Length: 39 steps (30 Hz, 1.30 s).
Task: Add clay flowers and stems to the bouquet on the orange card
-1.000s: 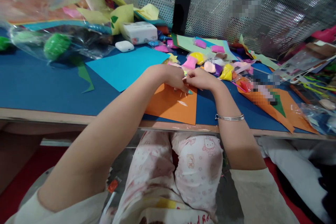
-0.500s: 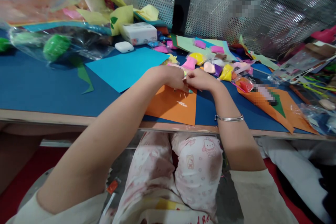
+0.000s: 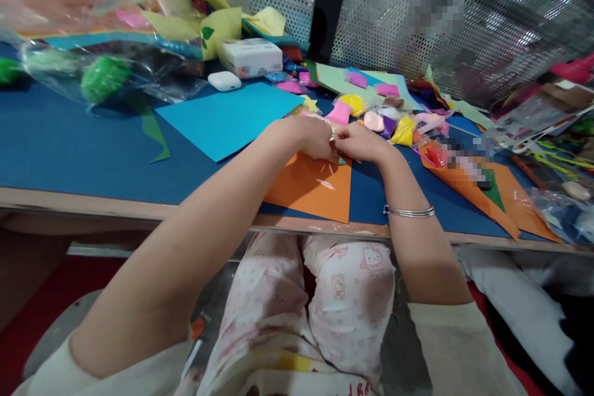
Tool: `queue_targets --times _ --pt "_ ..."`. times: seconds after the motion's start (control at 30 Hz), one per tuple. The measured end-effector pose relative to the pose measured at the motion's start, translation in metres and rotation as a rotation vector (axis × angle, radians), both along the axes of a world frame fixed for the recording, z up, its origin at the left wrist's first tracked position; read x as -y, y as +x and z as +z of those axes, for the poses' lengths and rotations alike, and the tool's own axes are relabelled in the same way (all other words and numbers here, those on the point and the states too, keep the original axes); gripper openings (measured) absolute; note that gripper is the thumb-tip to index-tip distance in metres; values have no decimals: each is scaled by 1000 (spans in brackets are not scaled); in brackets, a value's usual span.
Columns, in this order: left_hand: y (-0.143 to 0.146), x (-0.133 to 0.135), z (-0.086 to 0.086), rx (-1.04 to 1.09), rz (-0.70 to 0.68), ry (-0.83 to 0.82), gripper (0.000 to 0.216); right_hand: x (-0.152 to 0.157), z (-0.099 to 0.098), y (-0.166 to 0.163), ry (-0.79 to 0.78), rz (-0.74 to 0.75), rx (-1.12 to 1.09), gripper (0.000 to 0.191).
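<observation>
Above the far part of an orange paper sheet (image 3: 309, 189), my left hand (image 3: 318, 138) and my right hand (image 3: 358, 141) meet with fingers curled and fingertips together. Whatever lies between the fingertips is too small and hidden to make out. White marks show on the orange sheet near its right side. Just beyond my hands lie small packets of coloured clay, among them a pink packet (image 3: 340, 112) and a yellow packet (image 3: 403, 130). A bright blue paper sheet (image 3: 227, 117) lies left of my left hand.
A white earbud case (image 3: 224, 80) and a tissue pack (image 3: 253, 57) sit at the back left. A dark phone (image 3: 325, 23) leans on the perforated metal screen (image 3: 371, 25). Folded orange paper (image 3: 524, 192) lies at right, and plastic bags (image 3: 60, 74) fill the left.
The whole view has shifted slightly, so things appear a little further right. My hands stay together over the orange sheet, with only small finger movement.
</observation>
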<state>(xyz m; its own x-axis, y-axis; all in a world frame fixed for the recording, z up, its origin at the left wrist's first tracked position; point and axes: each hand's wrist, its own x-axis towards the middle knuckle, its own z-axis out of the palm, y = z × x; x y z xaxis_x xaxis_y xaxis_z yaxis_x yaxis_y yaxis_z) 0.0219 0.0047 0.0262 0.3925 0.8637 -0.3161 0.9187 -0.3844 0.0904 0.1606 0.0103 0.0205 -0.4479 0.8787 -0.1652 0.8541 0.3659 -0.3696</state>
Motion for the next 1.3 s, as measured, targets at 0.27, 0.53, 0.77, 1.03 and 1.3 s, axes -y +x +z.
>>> queue_targets --times 0.27,0.53,0.77,1.03,1.3 --pt "0 0 0 -13 -5 -11 58 -1 0 0 -17 -5 -2 19" --pt "-1 2 0 11 -15 17 67 0 0 0 -14 -8 -1 20" --pt "2 5 3 -12 -32 17 66 2 1 -1 -14 -8 -1 20" --pt "3 6 4 -37 -31 19 57 -1 -1 0 -9 6 -7 21" --pt "3 7 4 -8 -17 22 60 0 -1 -1 -11 -1 -7 20"
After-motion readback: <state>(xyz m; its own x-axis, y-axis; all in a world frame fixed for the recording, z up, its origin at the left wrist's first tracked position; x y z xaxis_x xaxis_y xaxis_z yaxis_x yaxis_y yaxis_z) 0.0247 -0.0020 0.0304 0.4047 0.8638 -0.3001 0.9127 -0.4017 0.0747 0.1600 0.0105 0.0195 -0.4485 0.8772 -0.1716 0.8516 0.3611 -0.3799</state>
